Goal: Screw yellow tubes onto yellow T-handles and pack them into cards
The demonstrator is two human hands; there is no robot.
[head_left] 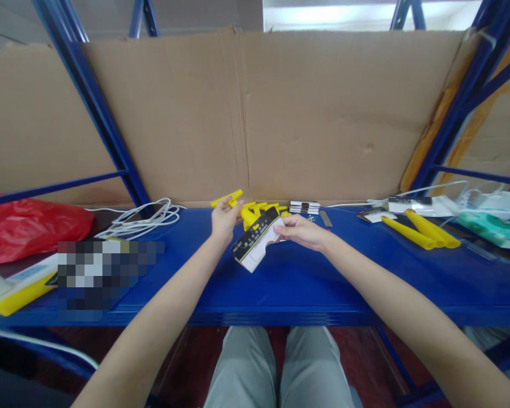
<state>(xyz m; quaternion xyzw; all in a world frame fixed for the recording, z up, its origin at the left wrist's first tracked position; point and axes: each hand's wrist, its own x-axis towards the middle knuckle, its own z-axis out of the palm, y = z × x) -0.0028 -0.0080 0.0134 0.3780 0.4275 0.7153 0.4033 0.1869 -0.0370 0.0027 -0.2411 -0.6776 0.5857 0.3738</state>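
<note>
My left hand [224, 220] is closed around a yellow T-shaped plastic tool [226, 198], its crossbar sticking up above the fingers. Between the thumb and fingers of my right hand [300, 230] is a black and white printed card sleeve [258, 240], tilted, with a rounded notch in its lower edge. The sleeve hangs over the blue shelf, just right of my left hand. Behind it lies a group of yellow T-shaped pieces [261, 206], partly hidden by the sleeve.
On the blue shelf [323, 289], stacked cards [305, 207] and a grey strip [324, 219] lie behind my right hand. Farther right are yellow tapered tubes [420, 229] and a green packet [488, 228]. At left are coiled white cable [147, 220] and a red bag [34, 226]. Cardboard [323, 113] backs the shelf.
</note>
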